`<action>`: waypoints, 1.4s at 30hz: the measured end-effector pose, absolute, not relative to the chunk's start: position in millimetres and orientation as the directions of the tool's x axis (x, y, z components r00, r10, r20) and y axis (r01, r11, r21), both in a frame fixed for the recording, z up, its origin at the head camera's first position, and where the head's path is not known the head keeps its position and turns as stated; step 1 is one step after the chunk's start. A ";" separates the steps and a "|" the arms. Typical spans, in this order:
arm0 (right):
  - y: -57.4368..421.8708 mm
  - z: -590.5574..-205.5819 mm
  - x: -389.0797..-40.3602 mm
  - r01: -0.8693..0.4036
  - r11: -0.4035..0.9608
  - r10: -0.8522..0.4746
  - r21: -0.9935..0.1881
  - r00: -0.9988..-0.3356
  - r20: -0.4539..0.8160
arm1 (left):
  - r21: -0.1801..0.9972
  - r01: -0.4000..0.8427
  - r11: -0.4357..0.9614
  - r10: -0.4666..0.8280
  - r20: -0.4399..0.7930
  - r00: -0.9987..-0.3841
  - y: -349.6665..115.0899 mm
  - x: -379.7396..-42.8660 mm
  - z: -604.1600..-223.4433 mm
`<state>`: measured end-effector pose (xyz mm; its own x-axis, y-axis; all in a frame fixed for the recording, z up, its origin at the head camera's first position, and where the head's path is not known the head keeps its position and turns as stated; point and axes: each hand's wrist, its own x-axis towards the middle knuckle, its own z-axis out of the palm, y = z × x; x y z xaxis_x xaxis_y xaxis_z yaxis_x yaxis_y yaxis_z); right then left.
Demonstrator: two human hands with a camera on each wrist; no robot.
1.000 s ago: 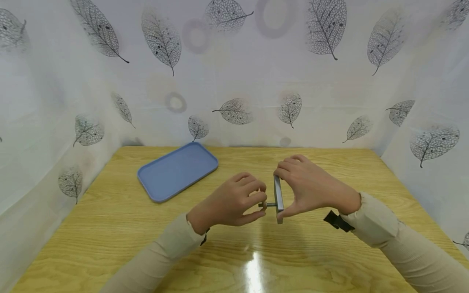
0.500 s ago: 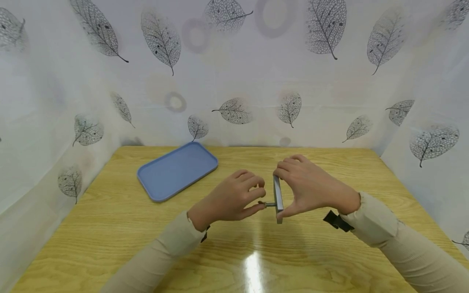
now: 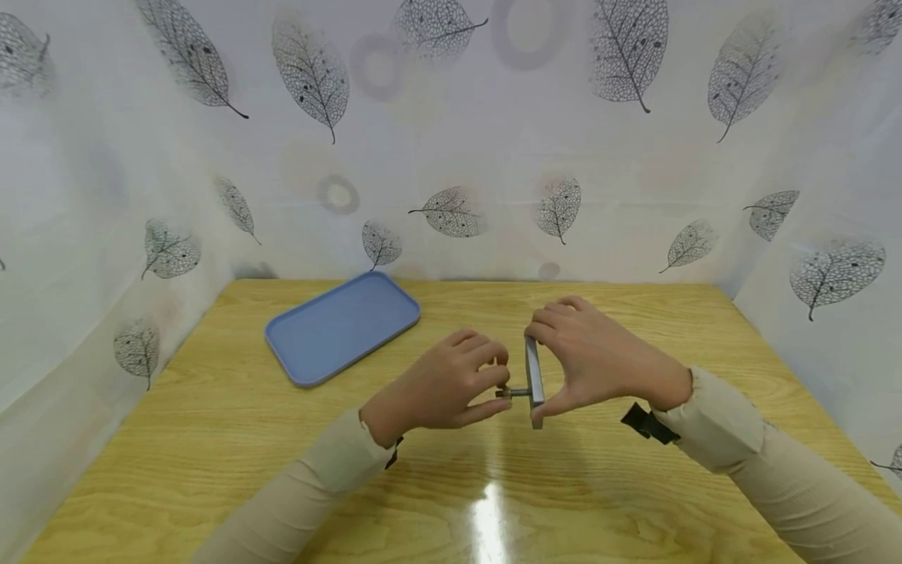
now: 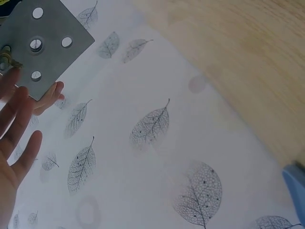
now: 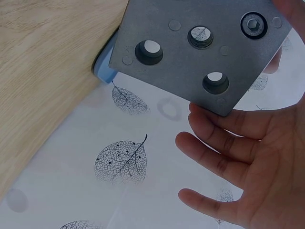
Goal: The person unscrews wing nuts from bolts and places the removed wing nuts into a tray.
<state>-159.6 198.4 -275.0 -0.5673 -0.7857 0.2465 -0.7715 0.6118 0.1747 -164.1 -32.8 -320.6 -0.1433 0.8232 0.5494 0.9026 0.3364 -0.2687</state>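
Note:
My right hand grips a grey metal plate by opposite edges, fingers at the top and thumb at the bottom. The plate stands on edge above the table, and the right wrist view shows several round holes in it. A bolt runs through one hole; its hex-socket head faces my right palm. The bolt's shank sticks out to the left, carrying a small brass-coloured nut. At that end, my left hand pinches the nut between thumb and forefinger. Fingers partly hide the nut; its exact shape is unclear.
A blue tray lies on the wooden table at the back left, apart from both hands. Leaf-patterned white curtains hang behind the table and along its sides.
The left thumb and fingers have shifted around the nut, parting half a second ago and closing on it again. The right hand and plate have hardly moved.

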 end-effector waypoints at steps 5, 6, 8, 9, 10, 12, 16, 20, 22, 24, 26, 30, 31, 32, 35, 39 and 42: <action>198.1 -274.6 -159.5 -0.771 0.614 -0.784 0.169 -0.572 0.240 | -0.270 0.903 0.334 0.831 0.537 -0.146 -33.4 -164.3 -321.7; 198.1 -274.6 -159.4 -0.772 0.613 -0.785 0.169 -0.571 0.240 | -0.271 0.902 0.335 0.830 0.539 -0.146 -33.3 -164.4 -321.9; 198.0 -274.5 -159.6 -0.773 0.612 -0.785 0.166 -0.570 0.242 | -0.277 0.899 0.340 0.825 0.547 -0.143 -32.9 -164.8 -321.7; 197.9 -274.4 -159.7 -0.773 0.612 -0.785 0.166 -0.570 0.243 | -0.280 0.897 0.343 0.822 0.552 -0.142 -32.7 -165.0 -321.4; 198.1 -274.6 -159.5 -0.773 0.613 -0.785 0.166 -0.570 0.244 | -0.282 0.895 0.346 0.818 0.557 -0.141 -32.5 -165.1 -321.0; 198.3 -274.8 -159.3 -0.771 0.615 -0.783 0.165 -0.572 0.244 | -0.287 0.889 0.356 0.812 0.566 -0.142 -32.4 -165.3 -319.7; 198.9 -275.5 -158.7 -0.767 0.620 -0.779 0.163 -0.579 0.240 | -0.295 0.880 0.373 0.801 0.581 -0.145 -31.7 -164.7 -318.1; 199.3 -275.6 -158.7 -0.766 0.622 -0.778 0.163 -0.581 0.239 | -0.309 0.874 0.376 0.795 0.591 -0.133 -31.0 -162.8 -319.2; 199.6 -275.5 -158.8 -0.766 0.622 -0.778 0.163 -0.580 0.240 | -0.304 0.877 0.371 0.798 0.588 -0.134 -31.1 -162.0 -320.2; 199.6 -275.1 -159.0 -0.766 0.621 -0.778 0.164 -0.580 0.241 | -0.294 0.885 0.362 0.806 0.575 -0.139 -31.5 -161.4 -321.2; 199.7 -275.1 -159.3 -0.767 0.621 -0.779 0.164 -0.579 0.242 | -0.280 0.893 0.352 0.816 0.559 -0.146 -32.1 -161.2 -322.2; 200.0 -275.3 -159.7 -0.767 0.620 -0.779 0.166 -0.578 0.243 | -0.275 0.900 0.339 0.833 0.533 -0.150 -32.4 -161.8 -322.8; 200.0 -275.3 -159.7 -0.767 0.620 -0.779 0.167 -0.577 0.243 | -0.275 0.900 0.337 0.834 0.532 -0.150 -32.3 -162.1 -322.6; 200.2 -275.3 -159.9 -0.767 0.620 -0.779 0.167 -0.577 0.244 | -0.276 0.900 0.337 0.833 0.533 -0.148 -32.2 -162.4 -322.3; 200.5 -275.0 -159.3 -0.766 0.620 -0.779 0.170 -0.577 0.245 | -0.278 0.898 0.341 0.825 0.545 -0.145 -32.0 -163.9 -321.2; 200.5 -274.6 -158.8 -0.764 0.623 -0.777 0.167 -0.581 0.242 | -0.280 0.889 0.363 0.808 0.569 -0.151 -31.8 -165.3 -319.1; 200.6 -274.5 -158.8 -0.764 0.624 -0.776 0.165 -0.582 0.242 | -0.284 0.881 0.380 0.801 0.577 -0.159 -31.5 -165.6 -318.3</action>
<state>-158.8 200.6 -274.5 -0.5823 -0.7762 0.2418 -0.7637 0.6242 0.1645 -165.6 -31.5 -318.3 -0.1592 0.8009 0.5772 0.8805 0.3796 -0.2838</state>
